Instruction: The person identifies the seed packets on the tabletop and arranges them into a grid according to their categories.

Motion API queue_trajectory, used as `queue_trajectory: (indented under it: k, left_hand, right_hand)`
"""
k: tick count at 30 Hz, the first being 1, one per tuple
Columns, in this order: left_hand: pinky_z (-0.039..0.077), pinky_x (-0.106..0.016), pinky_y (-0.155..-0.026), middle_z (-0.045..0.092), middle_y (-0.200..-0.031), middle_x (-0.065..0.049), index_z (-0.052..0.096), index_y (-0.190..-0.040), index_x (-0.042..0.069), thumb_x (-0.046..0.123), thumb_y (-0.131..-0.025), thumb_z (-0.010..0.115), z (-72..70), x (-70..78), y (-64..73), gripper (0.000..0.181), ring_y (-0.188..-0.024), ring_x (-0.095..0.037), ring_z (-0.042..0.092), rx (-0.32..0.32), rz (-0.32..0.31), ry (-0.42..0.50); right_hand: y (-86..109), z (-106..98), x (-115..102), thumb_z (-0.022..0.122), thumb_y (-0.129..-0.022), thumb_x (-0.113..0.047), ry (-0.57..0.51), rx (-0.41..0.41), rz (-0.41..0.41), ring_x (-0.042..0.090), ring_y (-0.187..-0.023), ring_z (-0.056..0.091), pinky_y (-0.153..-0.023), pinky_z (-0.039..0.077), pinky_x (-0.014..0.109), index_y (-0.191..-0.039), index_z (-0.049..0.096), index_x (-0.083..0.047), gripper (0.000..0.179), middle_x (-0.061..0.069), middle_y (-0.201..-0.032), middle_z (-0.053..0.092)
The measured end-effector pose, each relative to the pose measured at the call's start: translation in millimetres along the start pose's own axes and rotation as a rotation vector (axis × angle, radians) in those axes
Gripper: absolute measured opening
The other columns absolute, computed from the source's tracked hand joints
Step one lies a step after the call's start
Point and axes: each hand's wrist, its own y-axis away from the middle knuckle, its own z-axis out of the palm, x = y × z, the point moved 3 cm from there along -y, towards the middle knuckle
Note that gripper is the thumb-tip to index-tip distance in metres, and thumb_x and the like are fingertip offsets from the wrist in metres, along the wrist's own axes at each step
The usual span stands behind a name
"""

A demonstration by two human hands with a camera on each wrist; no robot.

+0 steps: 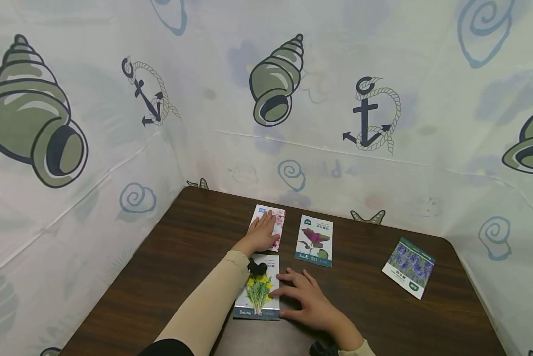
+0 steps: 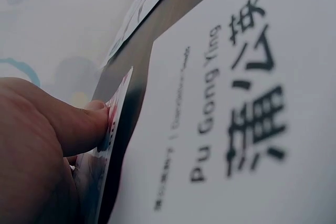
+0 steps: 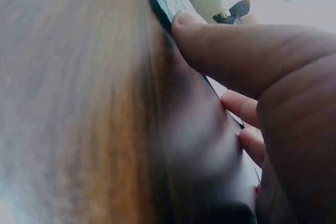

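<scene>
My left hand point(image 1: 259, 236) rests with fingers spread over a seed packet with pink blossoms point(image 1: 280, 223), at the far side of the table. In the left wrist view its thumb point(image 2: 79, 127) lies along that packet's edge. Just nearer lies a dandelion seed packet point(image 1: 258, 292), lettered "Pu Gong Ying", partly overlapped by the left wrist. At this packet's right edge is my right hand point(image 1: 310, 302), fingers loosely bent and spread, fingertips right at the edge. The right wrist view shows the right thumb point(image 3: 220, 48) close by the packet's rim.
A packet with a dark purple plant point(image 1: 314, 238) lies right of the left hand. Farther right, a packet with violet flower spikes point(image 1: 410, 267) lies at an angle. Brown wooden table point(image 1: 355, 277) meets a shell-and-anchor printed curtain point(image 1: 320, 99) behind. A greyish patch point(image 1: 257, 338) shows at the near edge.
</scene>
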Motion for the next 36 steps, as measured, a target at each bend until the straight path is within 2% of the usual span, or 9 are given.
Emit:
queue_trajectory:
  k: [7, 14, 18, 22, 26, 28, 31, 33, 36]
  left_hand:
    - [0.003, -0.051, -0.129, 0.002, -0.173, -0.010, 0.013, -0.164, 0.008, 0.044, -0.106, 0.044, 1.2, -1.0, -0.6, 0.075, -0.161, -0.027, -0.001, -0.005, -0.002, -0.005]
    - [0.002, -0.051, -0.129, 0.002, -0.173, -0.010, 0.012, -0.164, 0.007, 0.045, -0.107, 0.043, 0.3, -1.2, -2.4, 0.075, -0.161, -0.028, -0.001, -0.002, 0.004, -0.011]
    - [0.001, -0.051, -0.129, 0.002, -0.173, -0.012, 0.012, -0.163, 0.006, 0.041, -0.106, 0.046, 1.2, -0.9, -1.8, 0.075, -0.161, -0.029, -0.002, -0.009, 0.000, 0.019]
    - [-0.003, -0.051, -0.129, -0.001, -0.173, -0.010, 0.011, -0.164, 0.007, 0.038, -0.106, 0.048, 4.9, -2.7, -2.9, 0.075, -0.161, -0.028, -0.005, -0.014, -0.011, 0.063]
    - [-0.006, -0.049, -0.129, -0.004, -0.173, -0.007, 0.008, -0.164, 0.010, 0.041, -0.106, 0.047, 8.4, -4.9, -6.3, 0.076, -0.160, -0.024, -0.008, -0.021, -0.024, 0.065]
    - [-0.006, -0.049, -0.129, -0.004, -0.173, -0.007, 0.008, -0.164, 0.010, 0.041, -0.106, 0.047, 8.4, -5.2, -8.0, 0.077, -0.160, -0.024, -0.008, -0.017, -0.027, 0.059]
    - [-0.006, -0.050, -0.129, -0.004, -0.173, -0.007, 0.009, -0.164, 0.010, 0.042, -0.105, 0.048, 9.8, -6.4, -11.4, 0.078, -0.160, -0.024, -0.008, -0.015, -0.033, 0.043]
    - [-0.005, -0.050, -0.129, -0.004, -0.173, -0.007, 0.009, -0.164, 0.011, 0.043, -0.104, 0.049, 11.1, -7.4, -13.5, 0.079, -0.160, -0.024, -0.008, -0.016, -0.037, 0.027]
    - [-0.005, -0.049, -0.129, -0.005, -0.173, -0.005, 0.009, -0.165, 0.012, 0.046, -0.103, 0.049, 13.5, -9.4, -15.9, 0.080, -0.160, -0.022, -0.008, -0.019, -0.043, 0.018]
  right_hand:
    - [0.1, 0, -1, 0.070, -0.093, -0.046, 0.012, -0.006, -0.030, 0.036, -0.152, 0.029, -0.113, 0.016, 0.075, -0.136, 0.060, -0.047, 0.044, 0.001, -0.156, 0.044]
    - [-0.3, -1, -1, 0.068, -0.092, -0.053, -0.004, -0.041, -0.008, 0.036, -0.155, 0.024, -0.114, 0.011, 0.075, -0.138, 0.058, -0.050, 0.047, -0.002, -0.159, 0.040]
    - [0.1, -1, -1, 0.069, -0.091, -0.054, -0.018, -0.041, -0.022, 0.038, -0.154, 0.024, -0.113, 0.012, 0.077, -0.135, 0.061, -0.049, 0.045, -0.002, -0.160, 0.042]
    - [0.9, -2, 0, 0.069, -0.093, -0.047, -0.065, -0.024, -0.053, 0.037, -0.152, 0.029, -0.112, 0.011, 0.078, -0.135, 0.063, -0.045, 0.043, 0.000, -0.159, 0.044]
    - [3.1, -6, 6, 0.066, -0.099, -0.032, -0.210, -0.013, -0.070, 0.033, -0.150, 0.033, -0.112, 0.007, 0.077, -0.138, 0.064, -0.035, 0.039, 0.005, -0.158, 0.044]
    - [4.8, -9, 10, 0.062, -0.102, -0.024, -0.290, -0.012, -0.063, 0.030, -0.149, 0.034, -0.114, 0.009, 0.074, -0.139, 0.063, -0.031, 0.038, 0.007, -0.159, 0.044]
    - [7.7, -14, 16, 0.057, -0.104, -0.015, -0.427, -0.030, -0.037, 0.026, -0.148, 0.037, -0.122, 0.022, 0.056, -0.141, 0.061, -0.024, 0.039, 0.006, -0.159, 0.045]
    - [9.5, -17, 22, 0.053, -0.105, -0.010, -0.534, -0.035, -0.017, 0.024, -0.147, 0.040, -0.121, 0.033, 0.041, -0.143, 0.060, -0.020, 0.040, 0.006, -0.157, 0.048]
    - [13.0, -22, 31, 0.044, -0.107, -0.003, -0.783, -0.028, 0.009, 0.026, -0.144, 0.045, -0.117, 0.039, 0.029, -0.146, 0.055, -0.009, 0.041, 0.013, -0.154, 0.051]
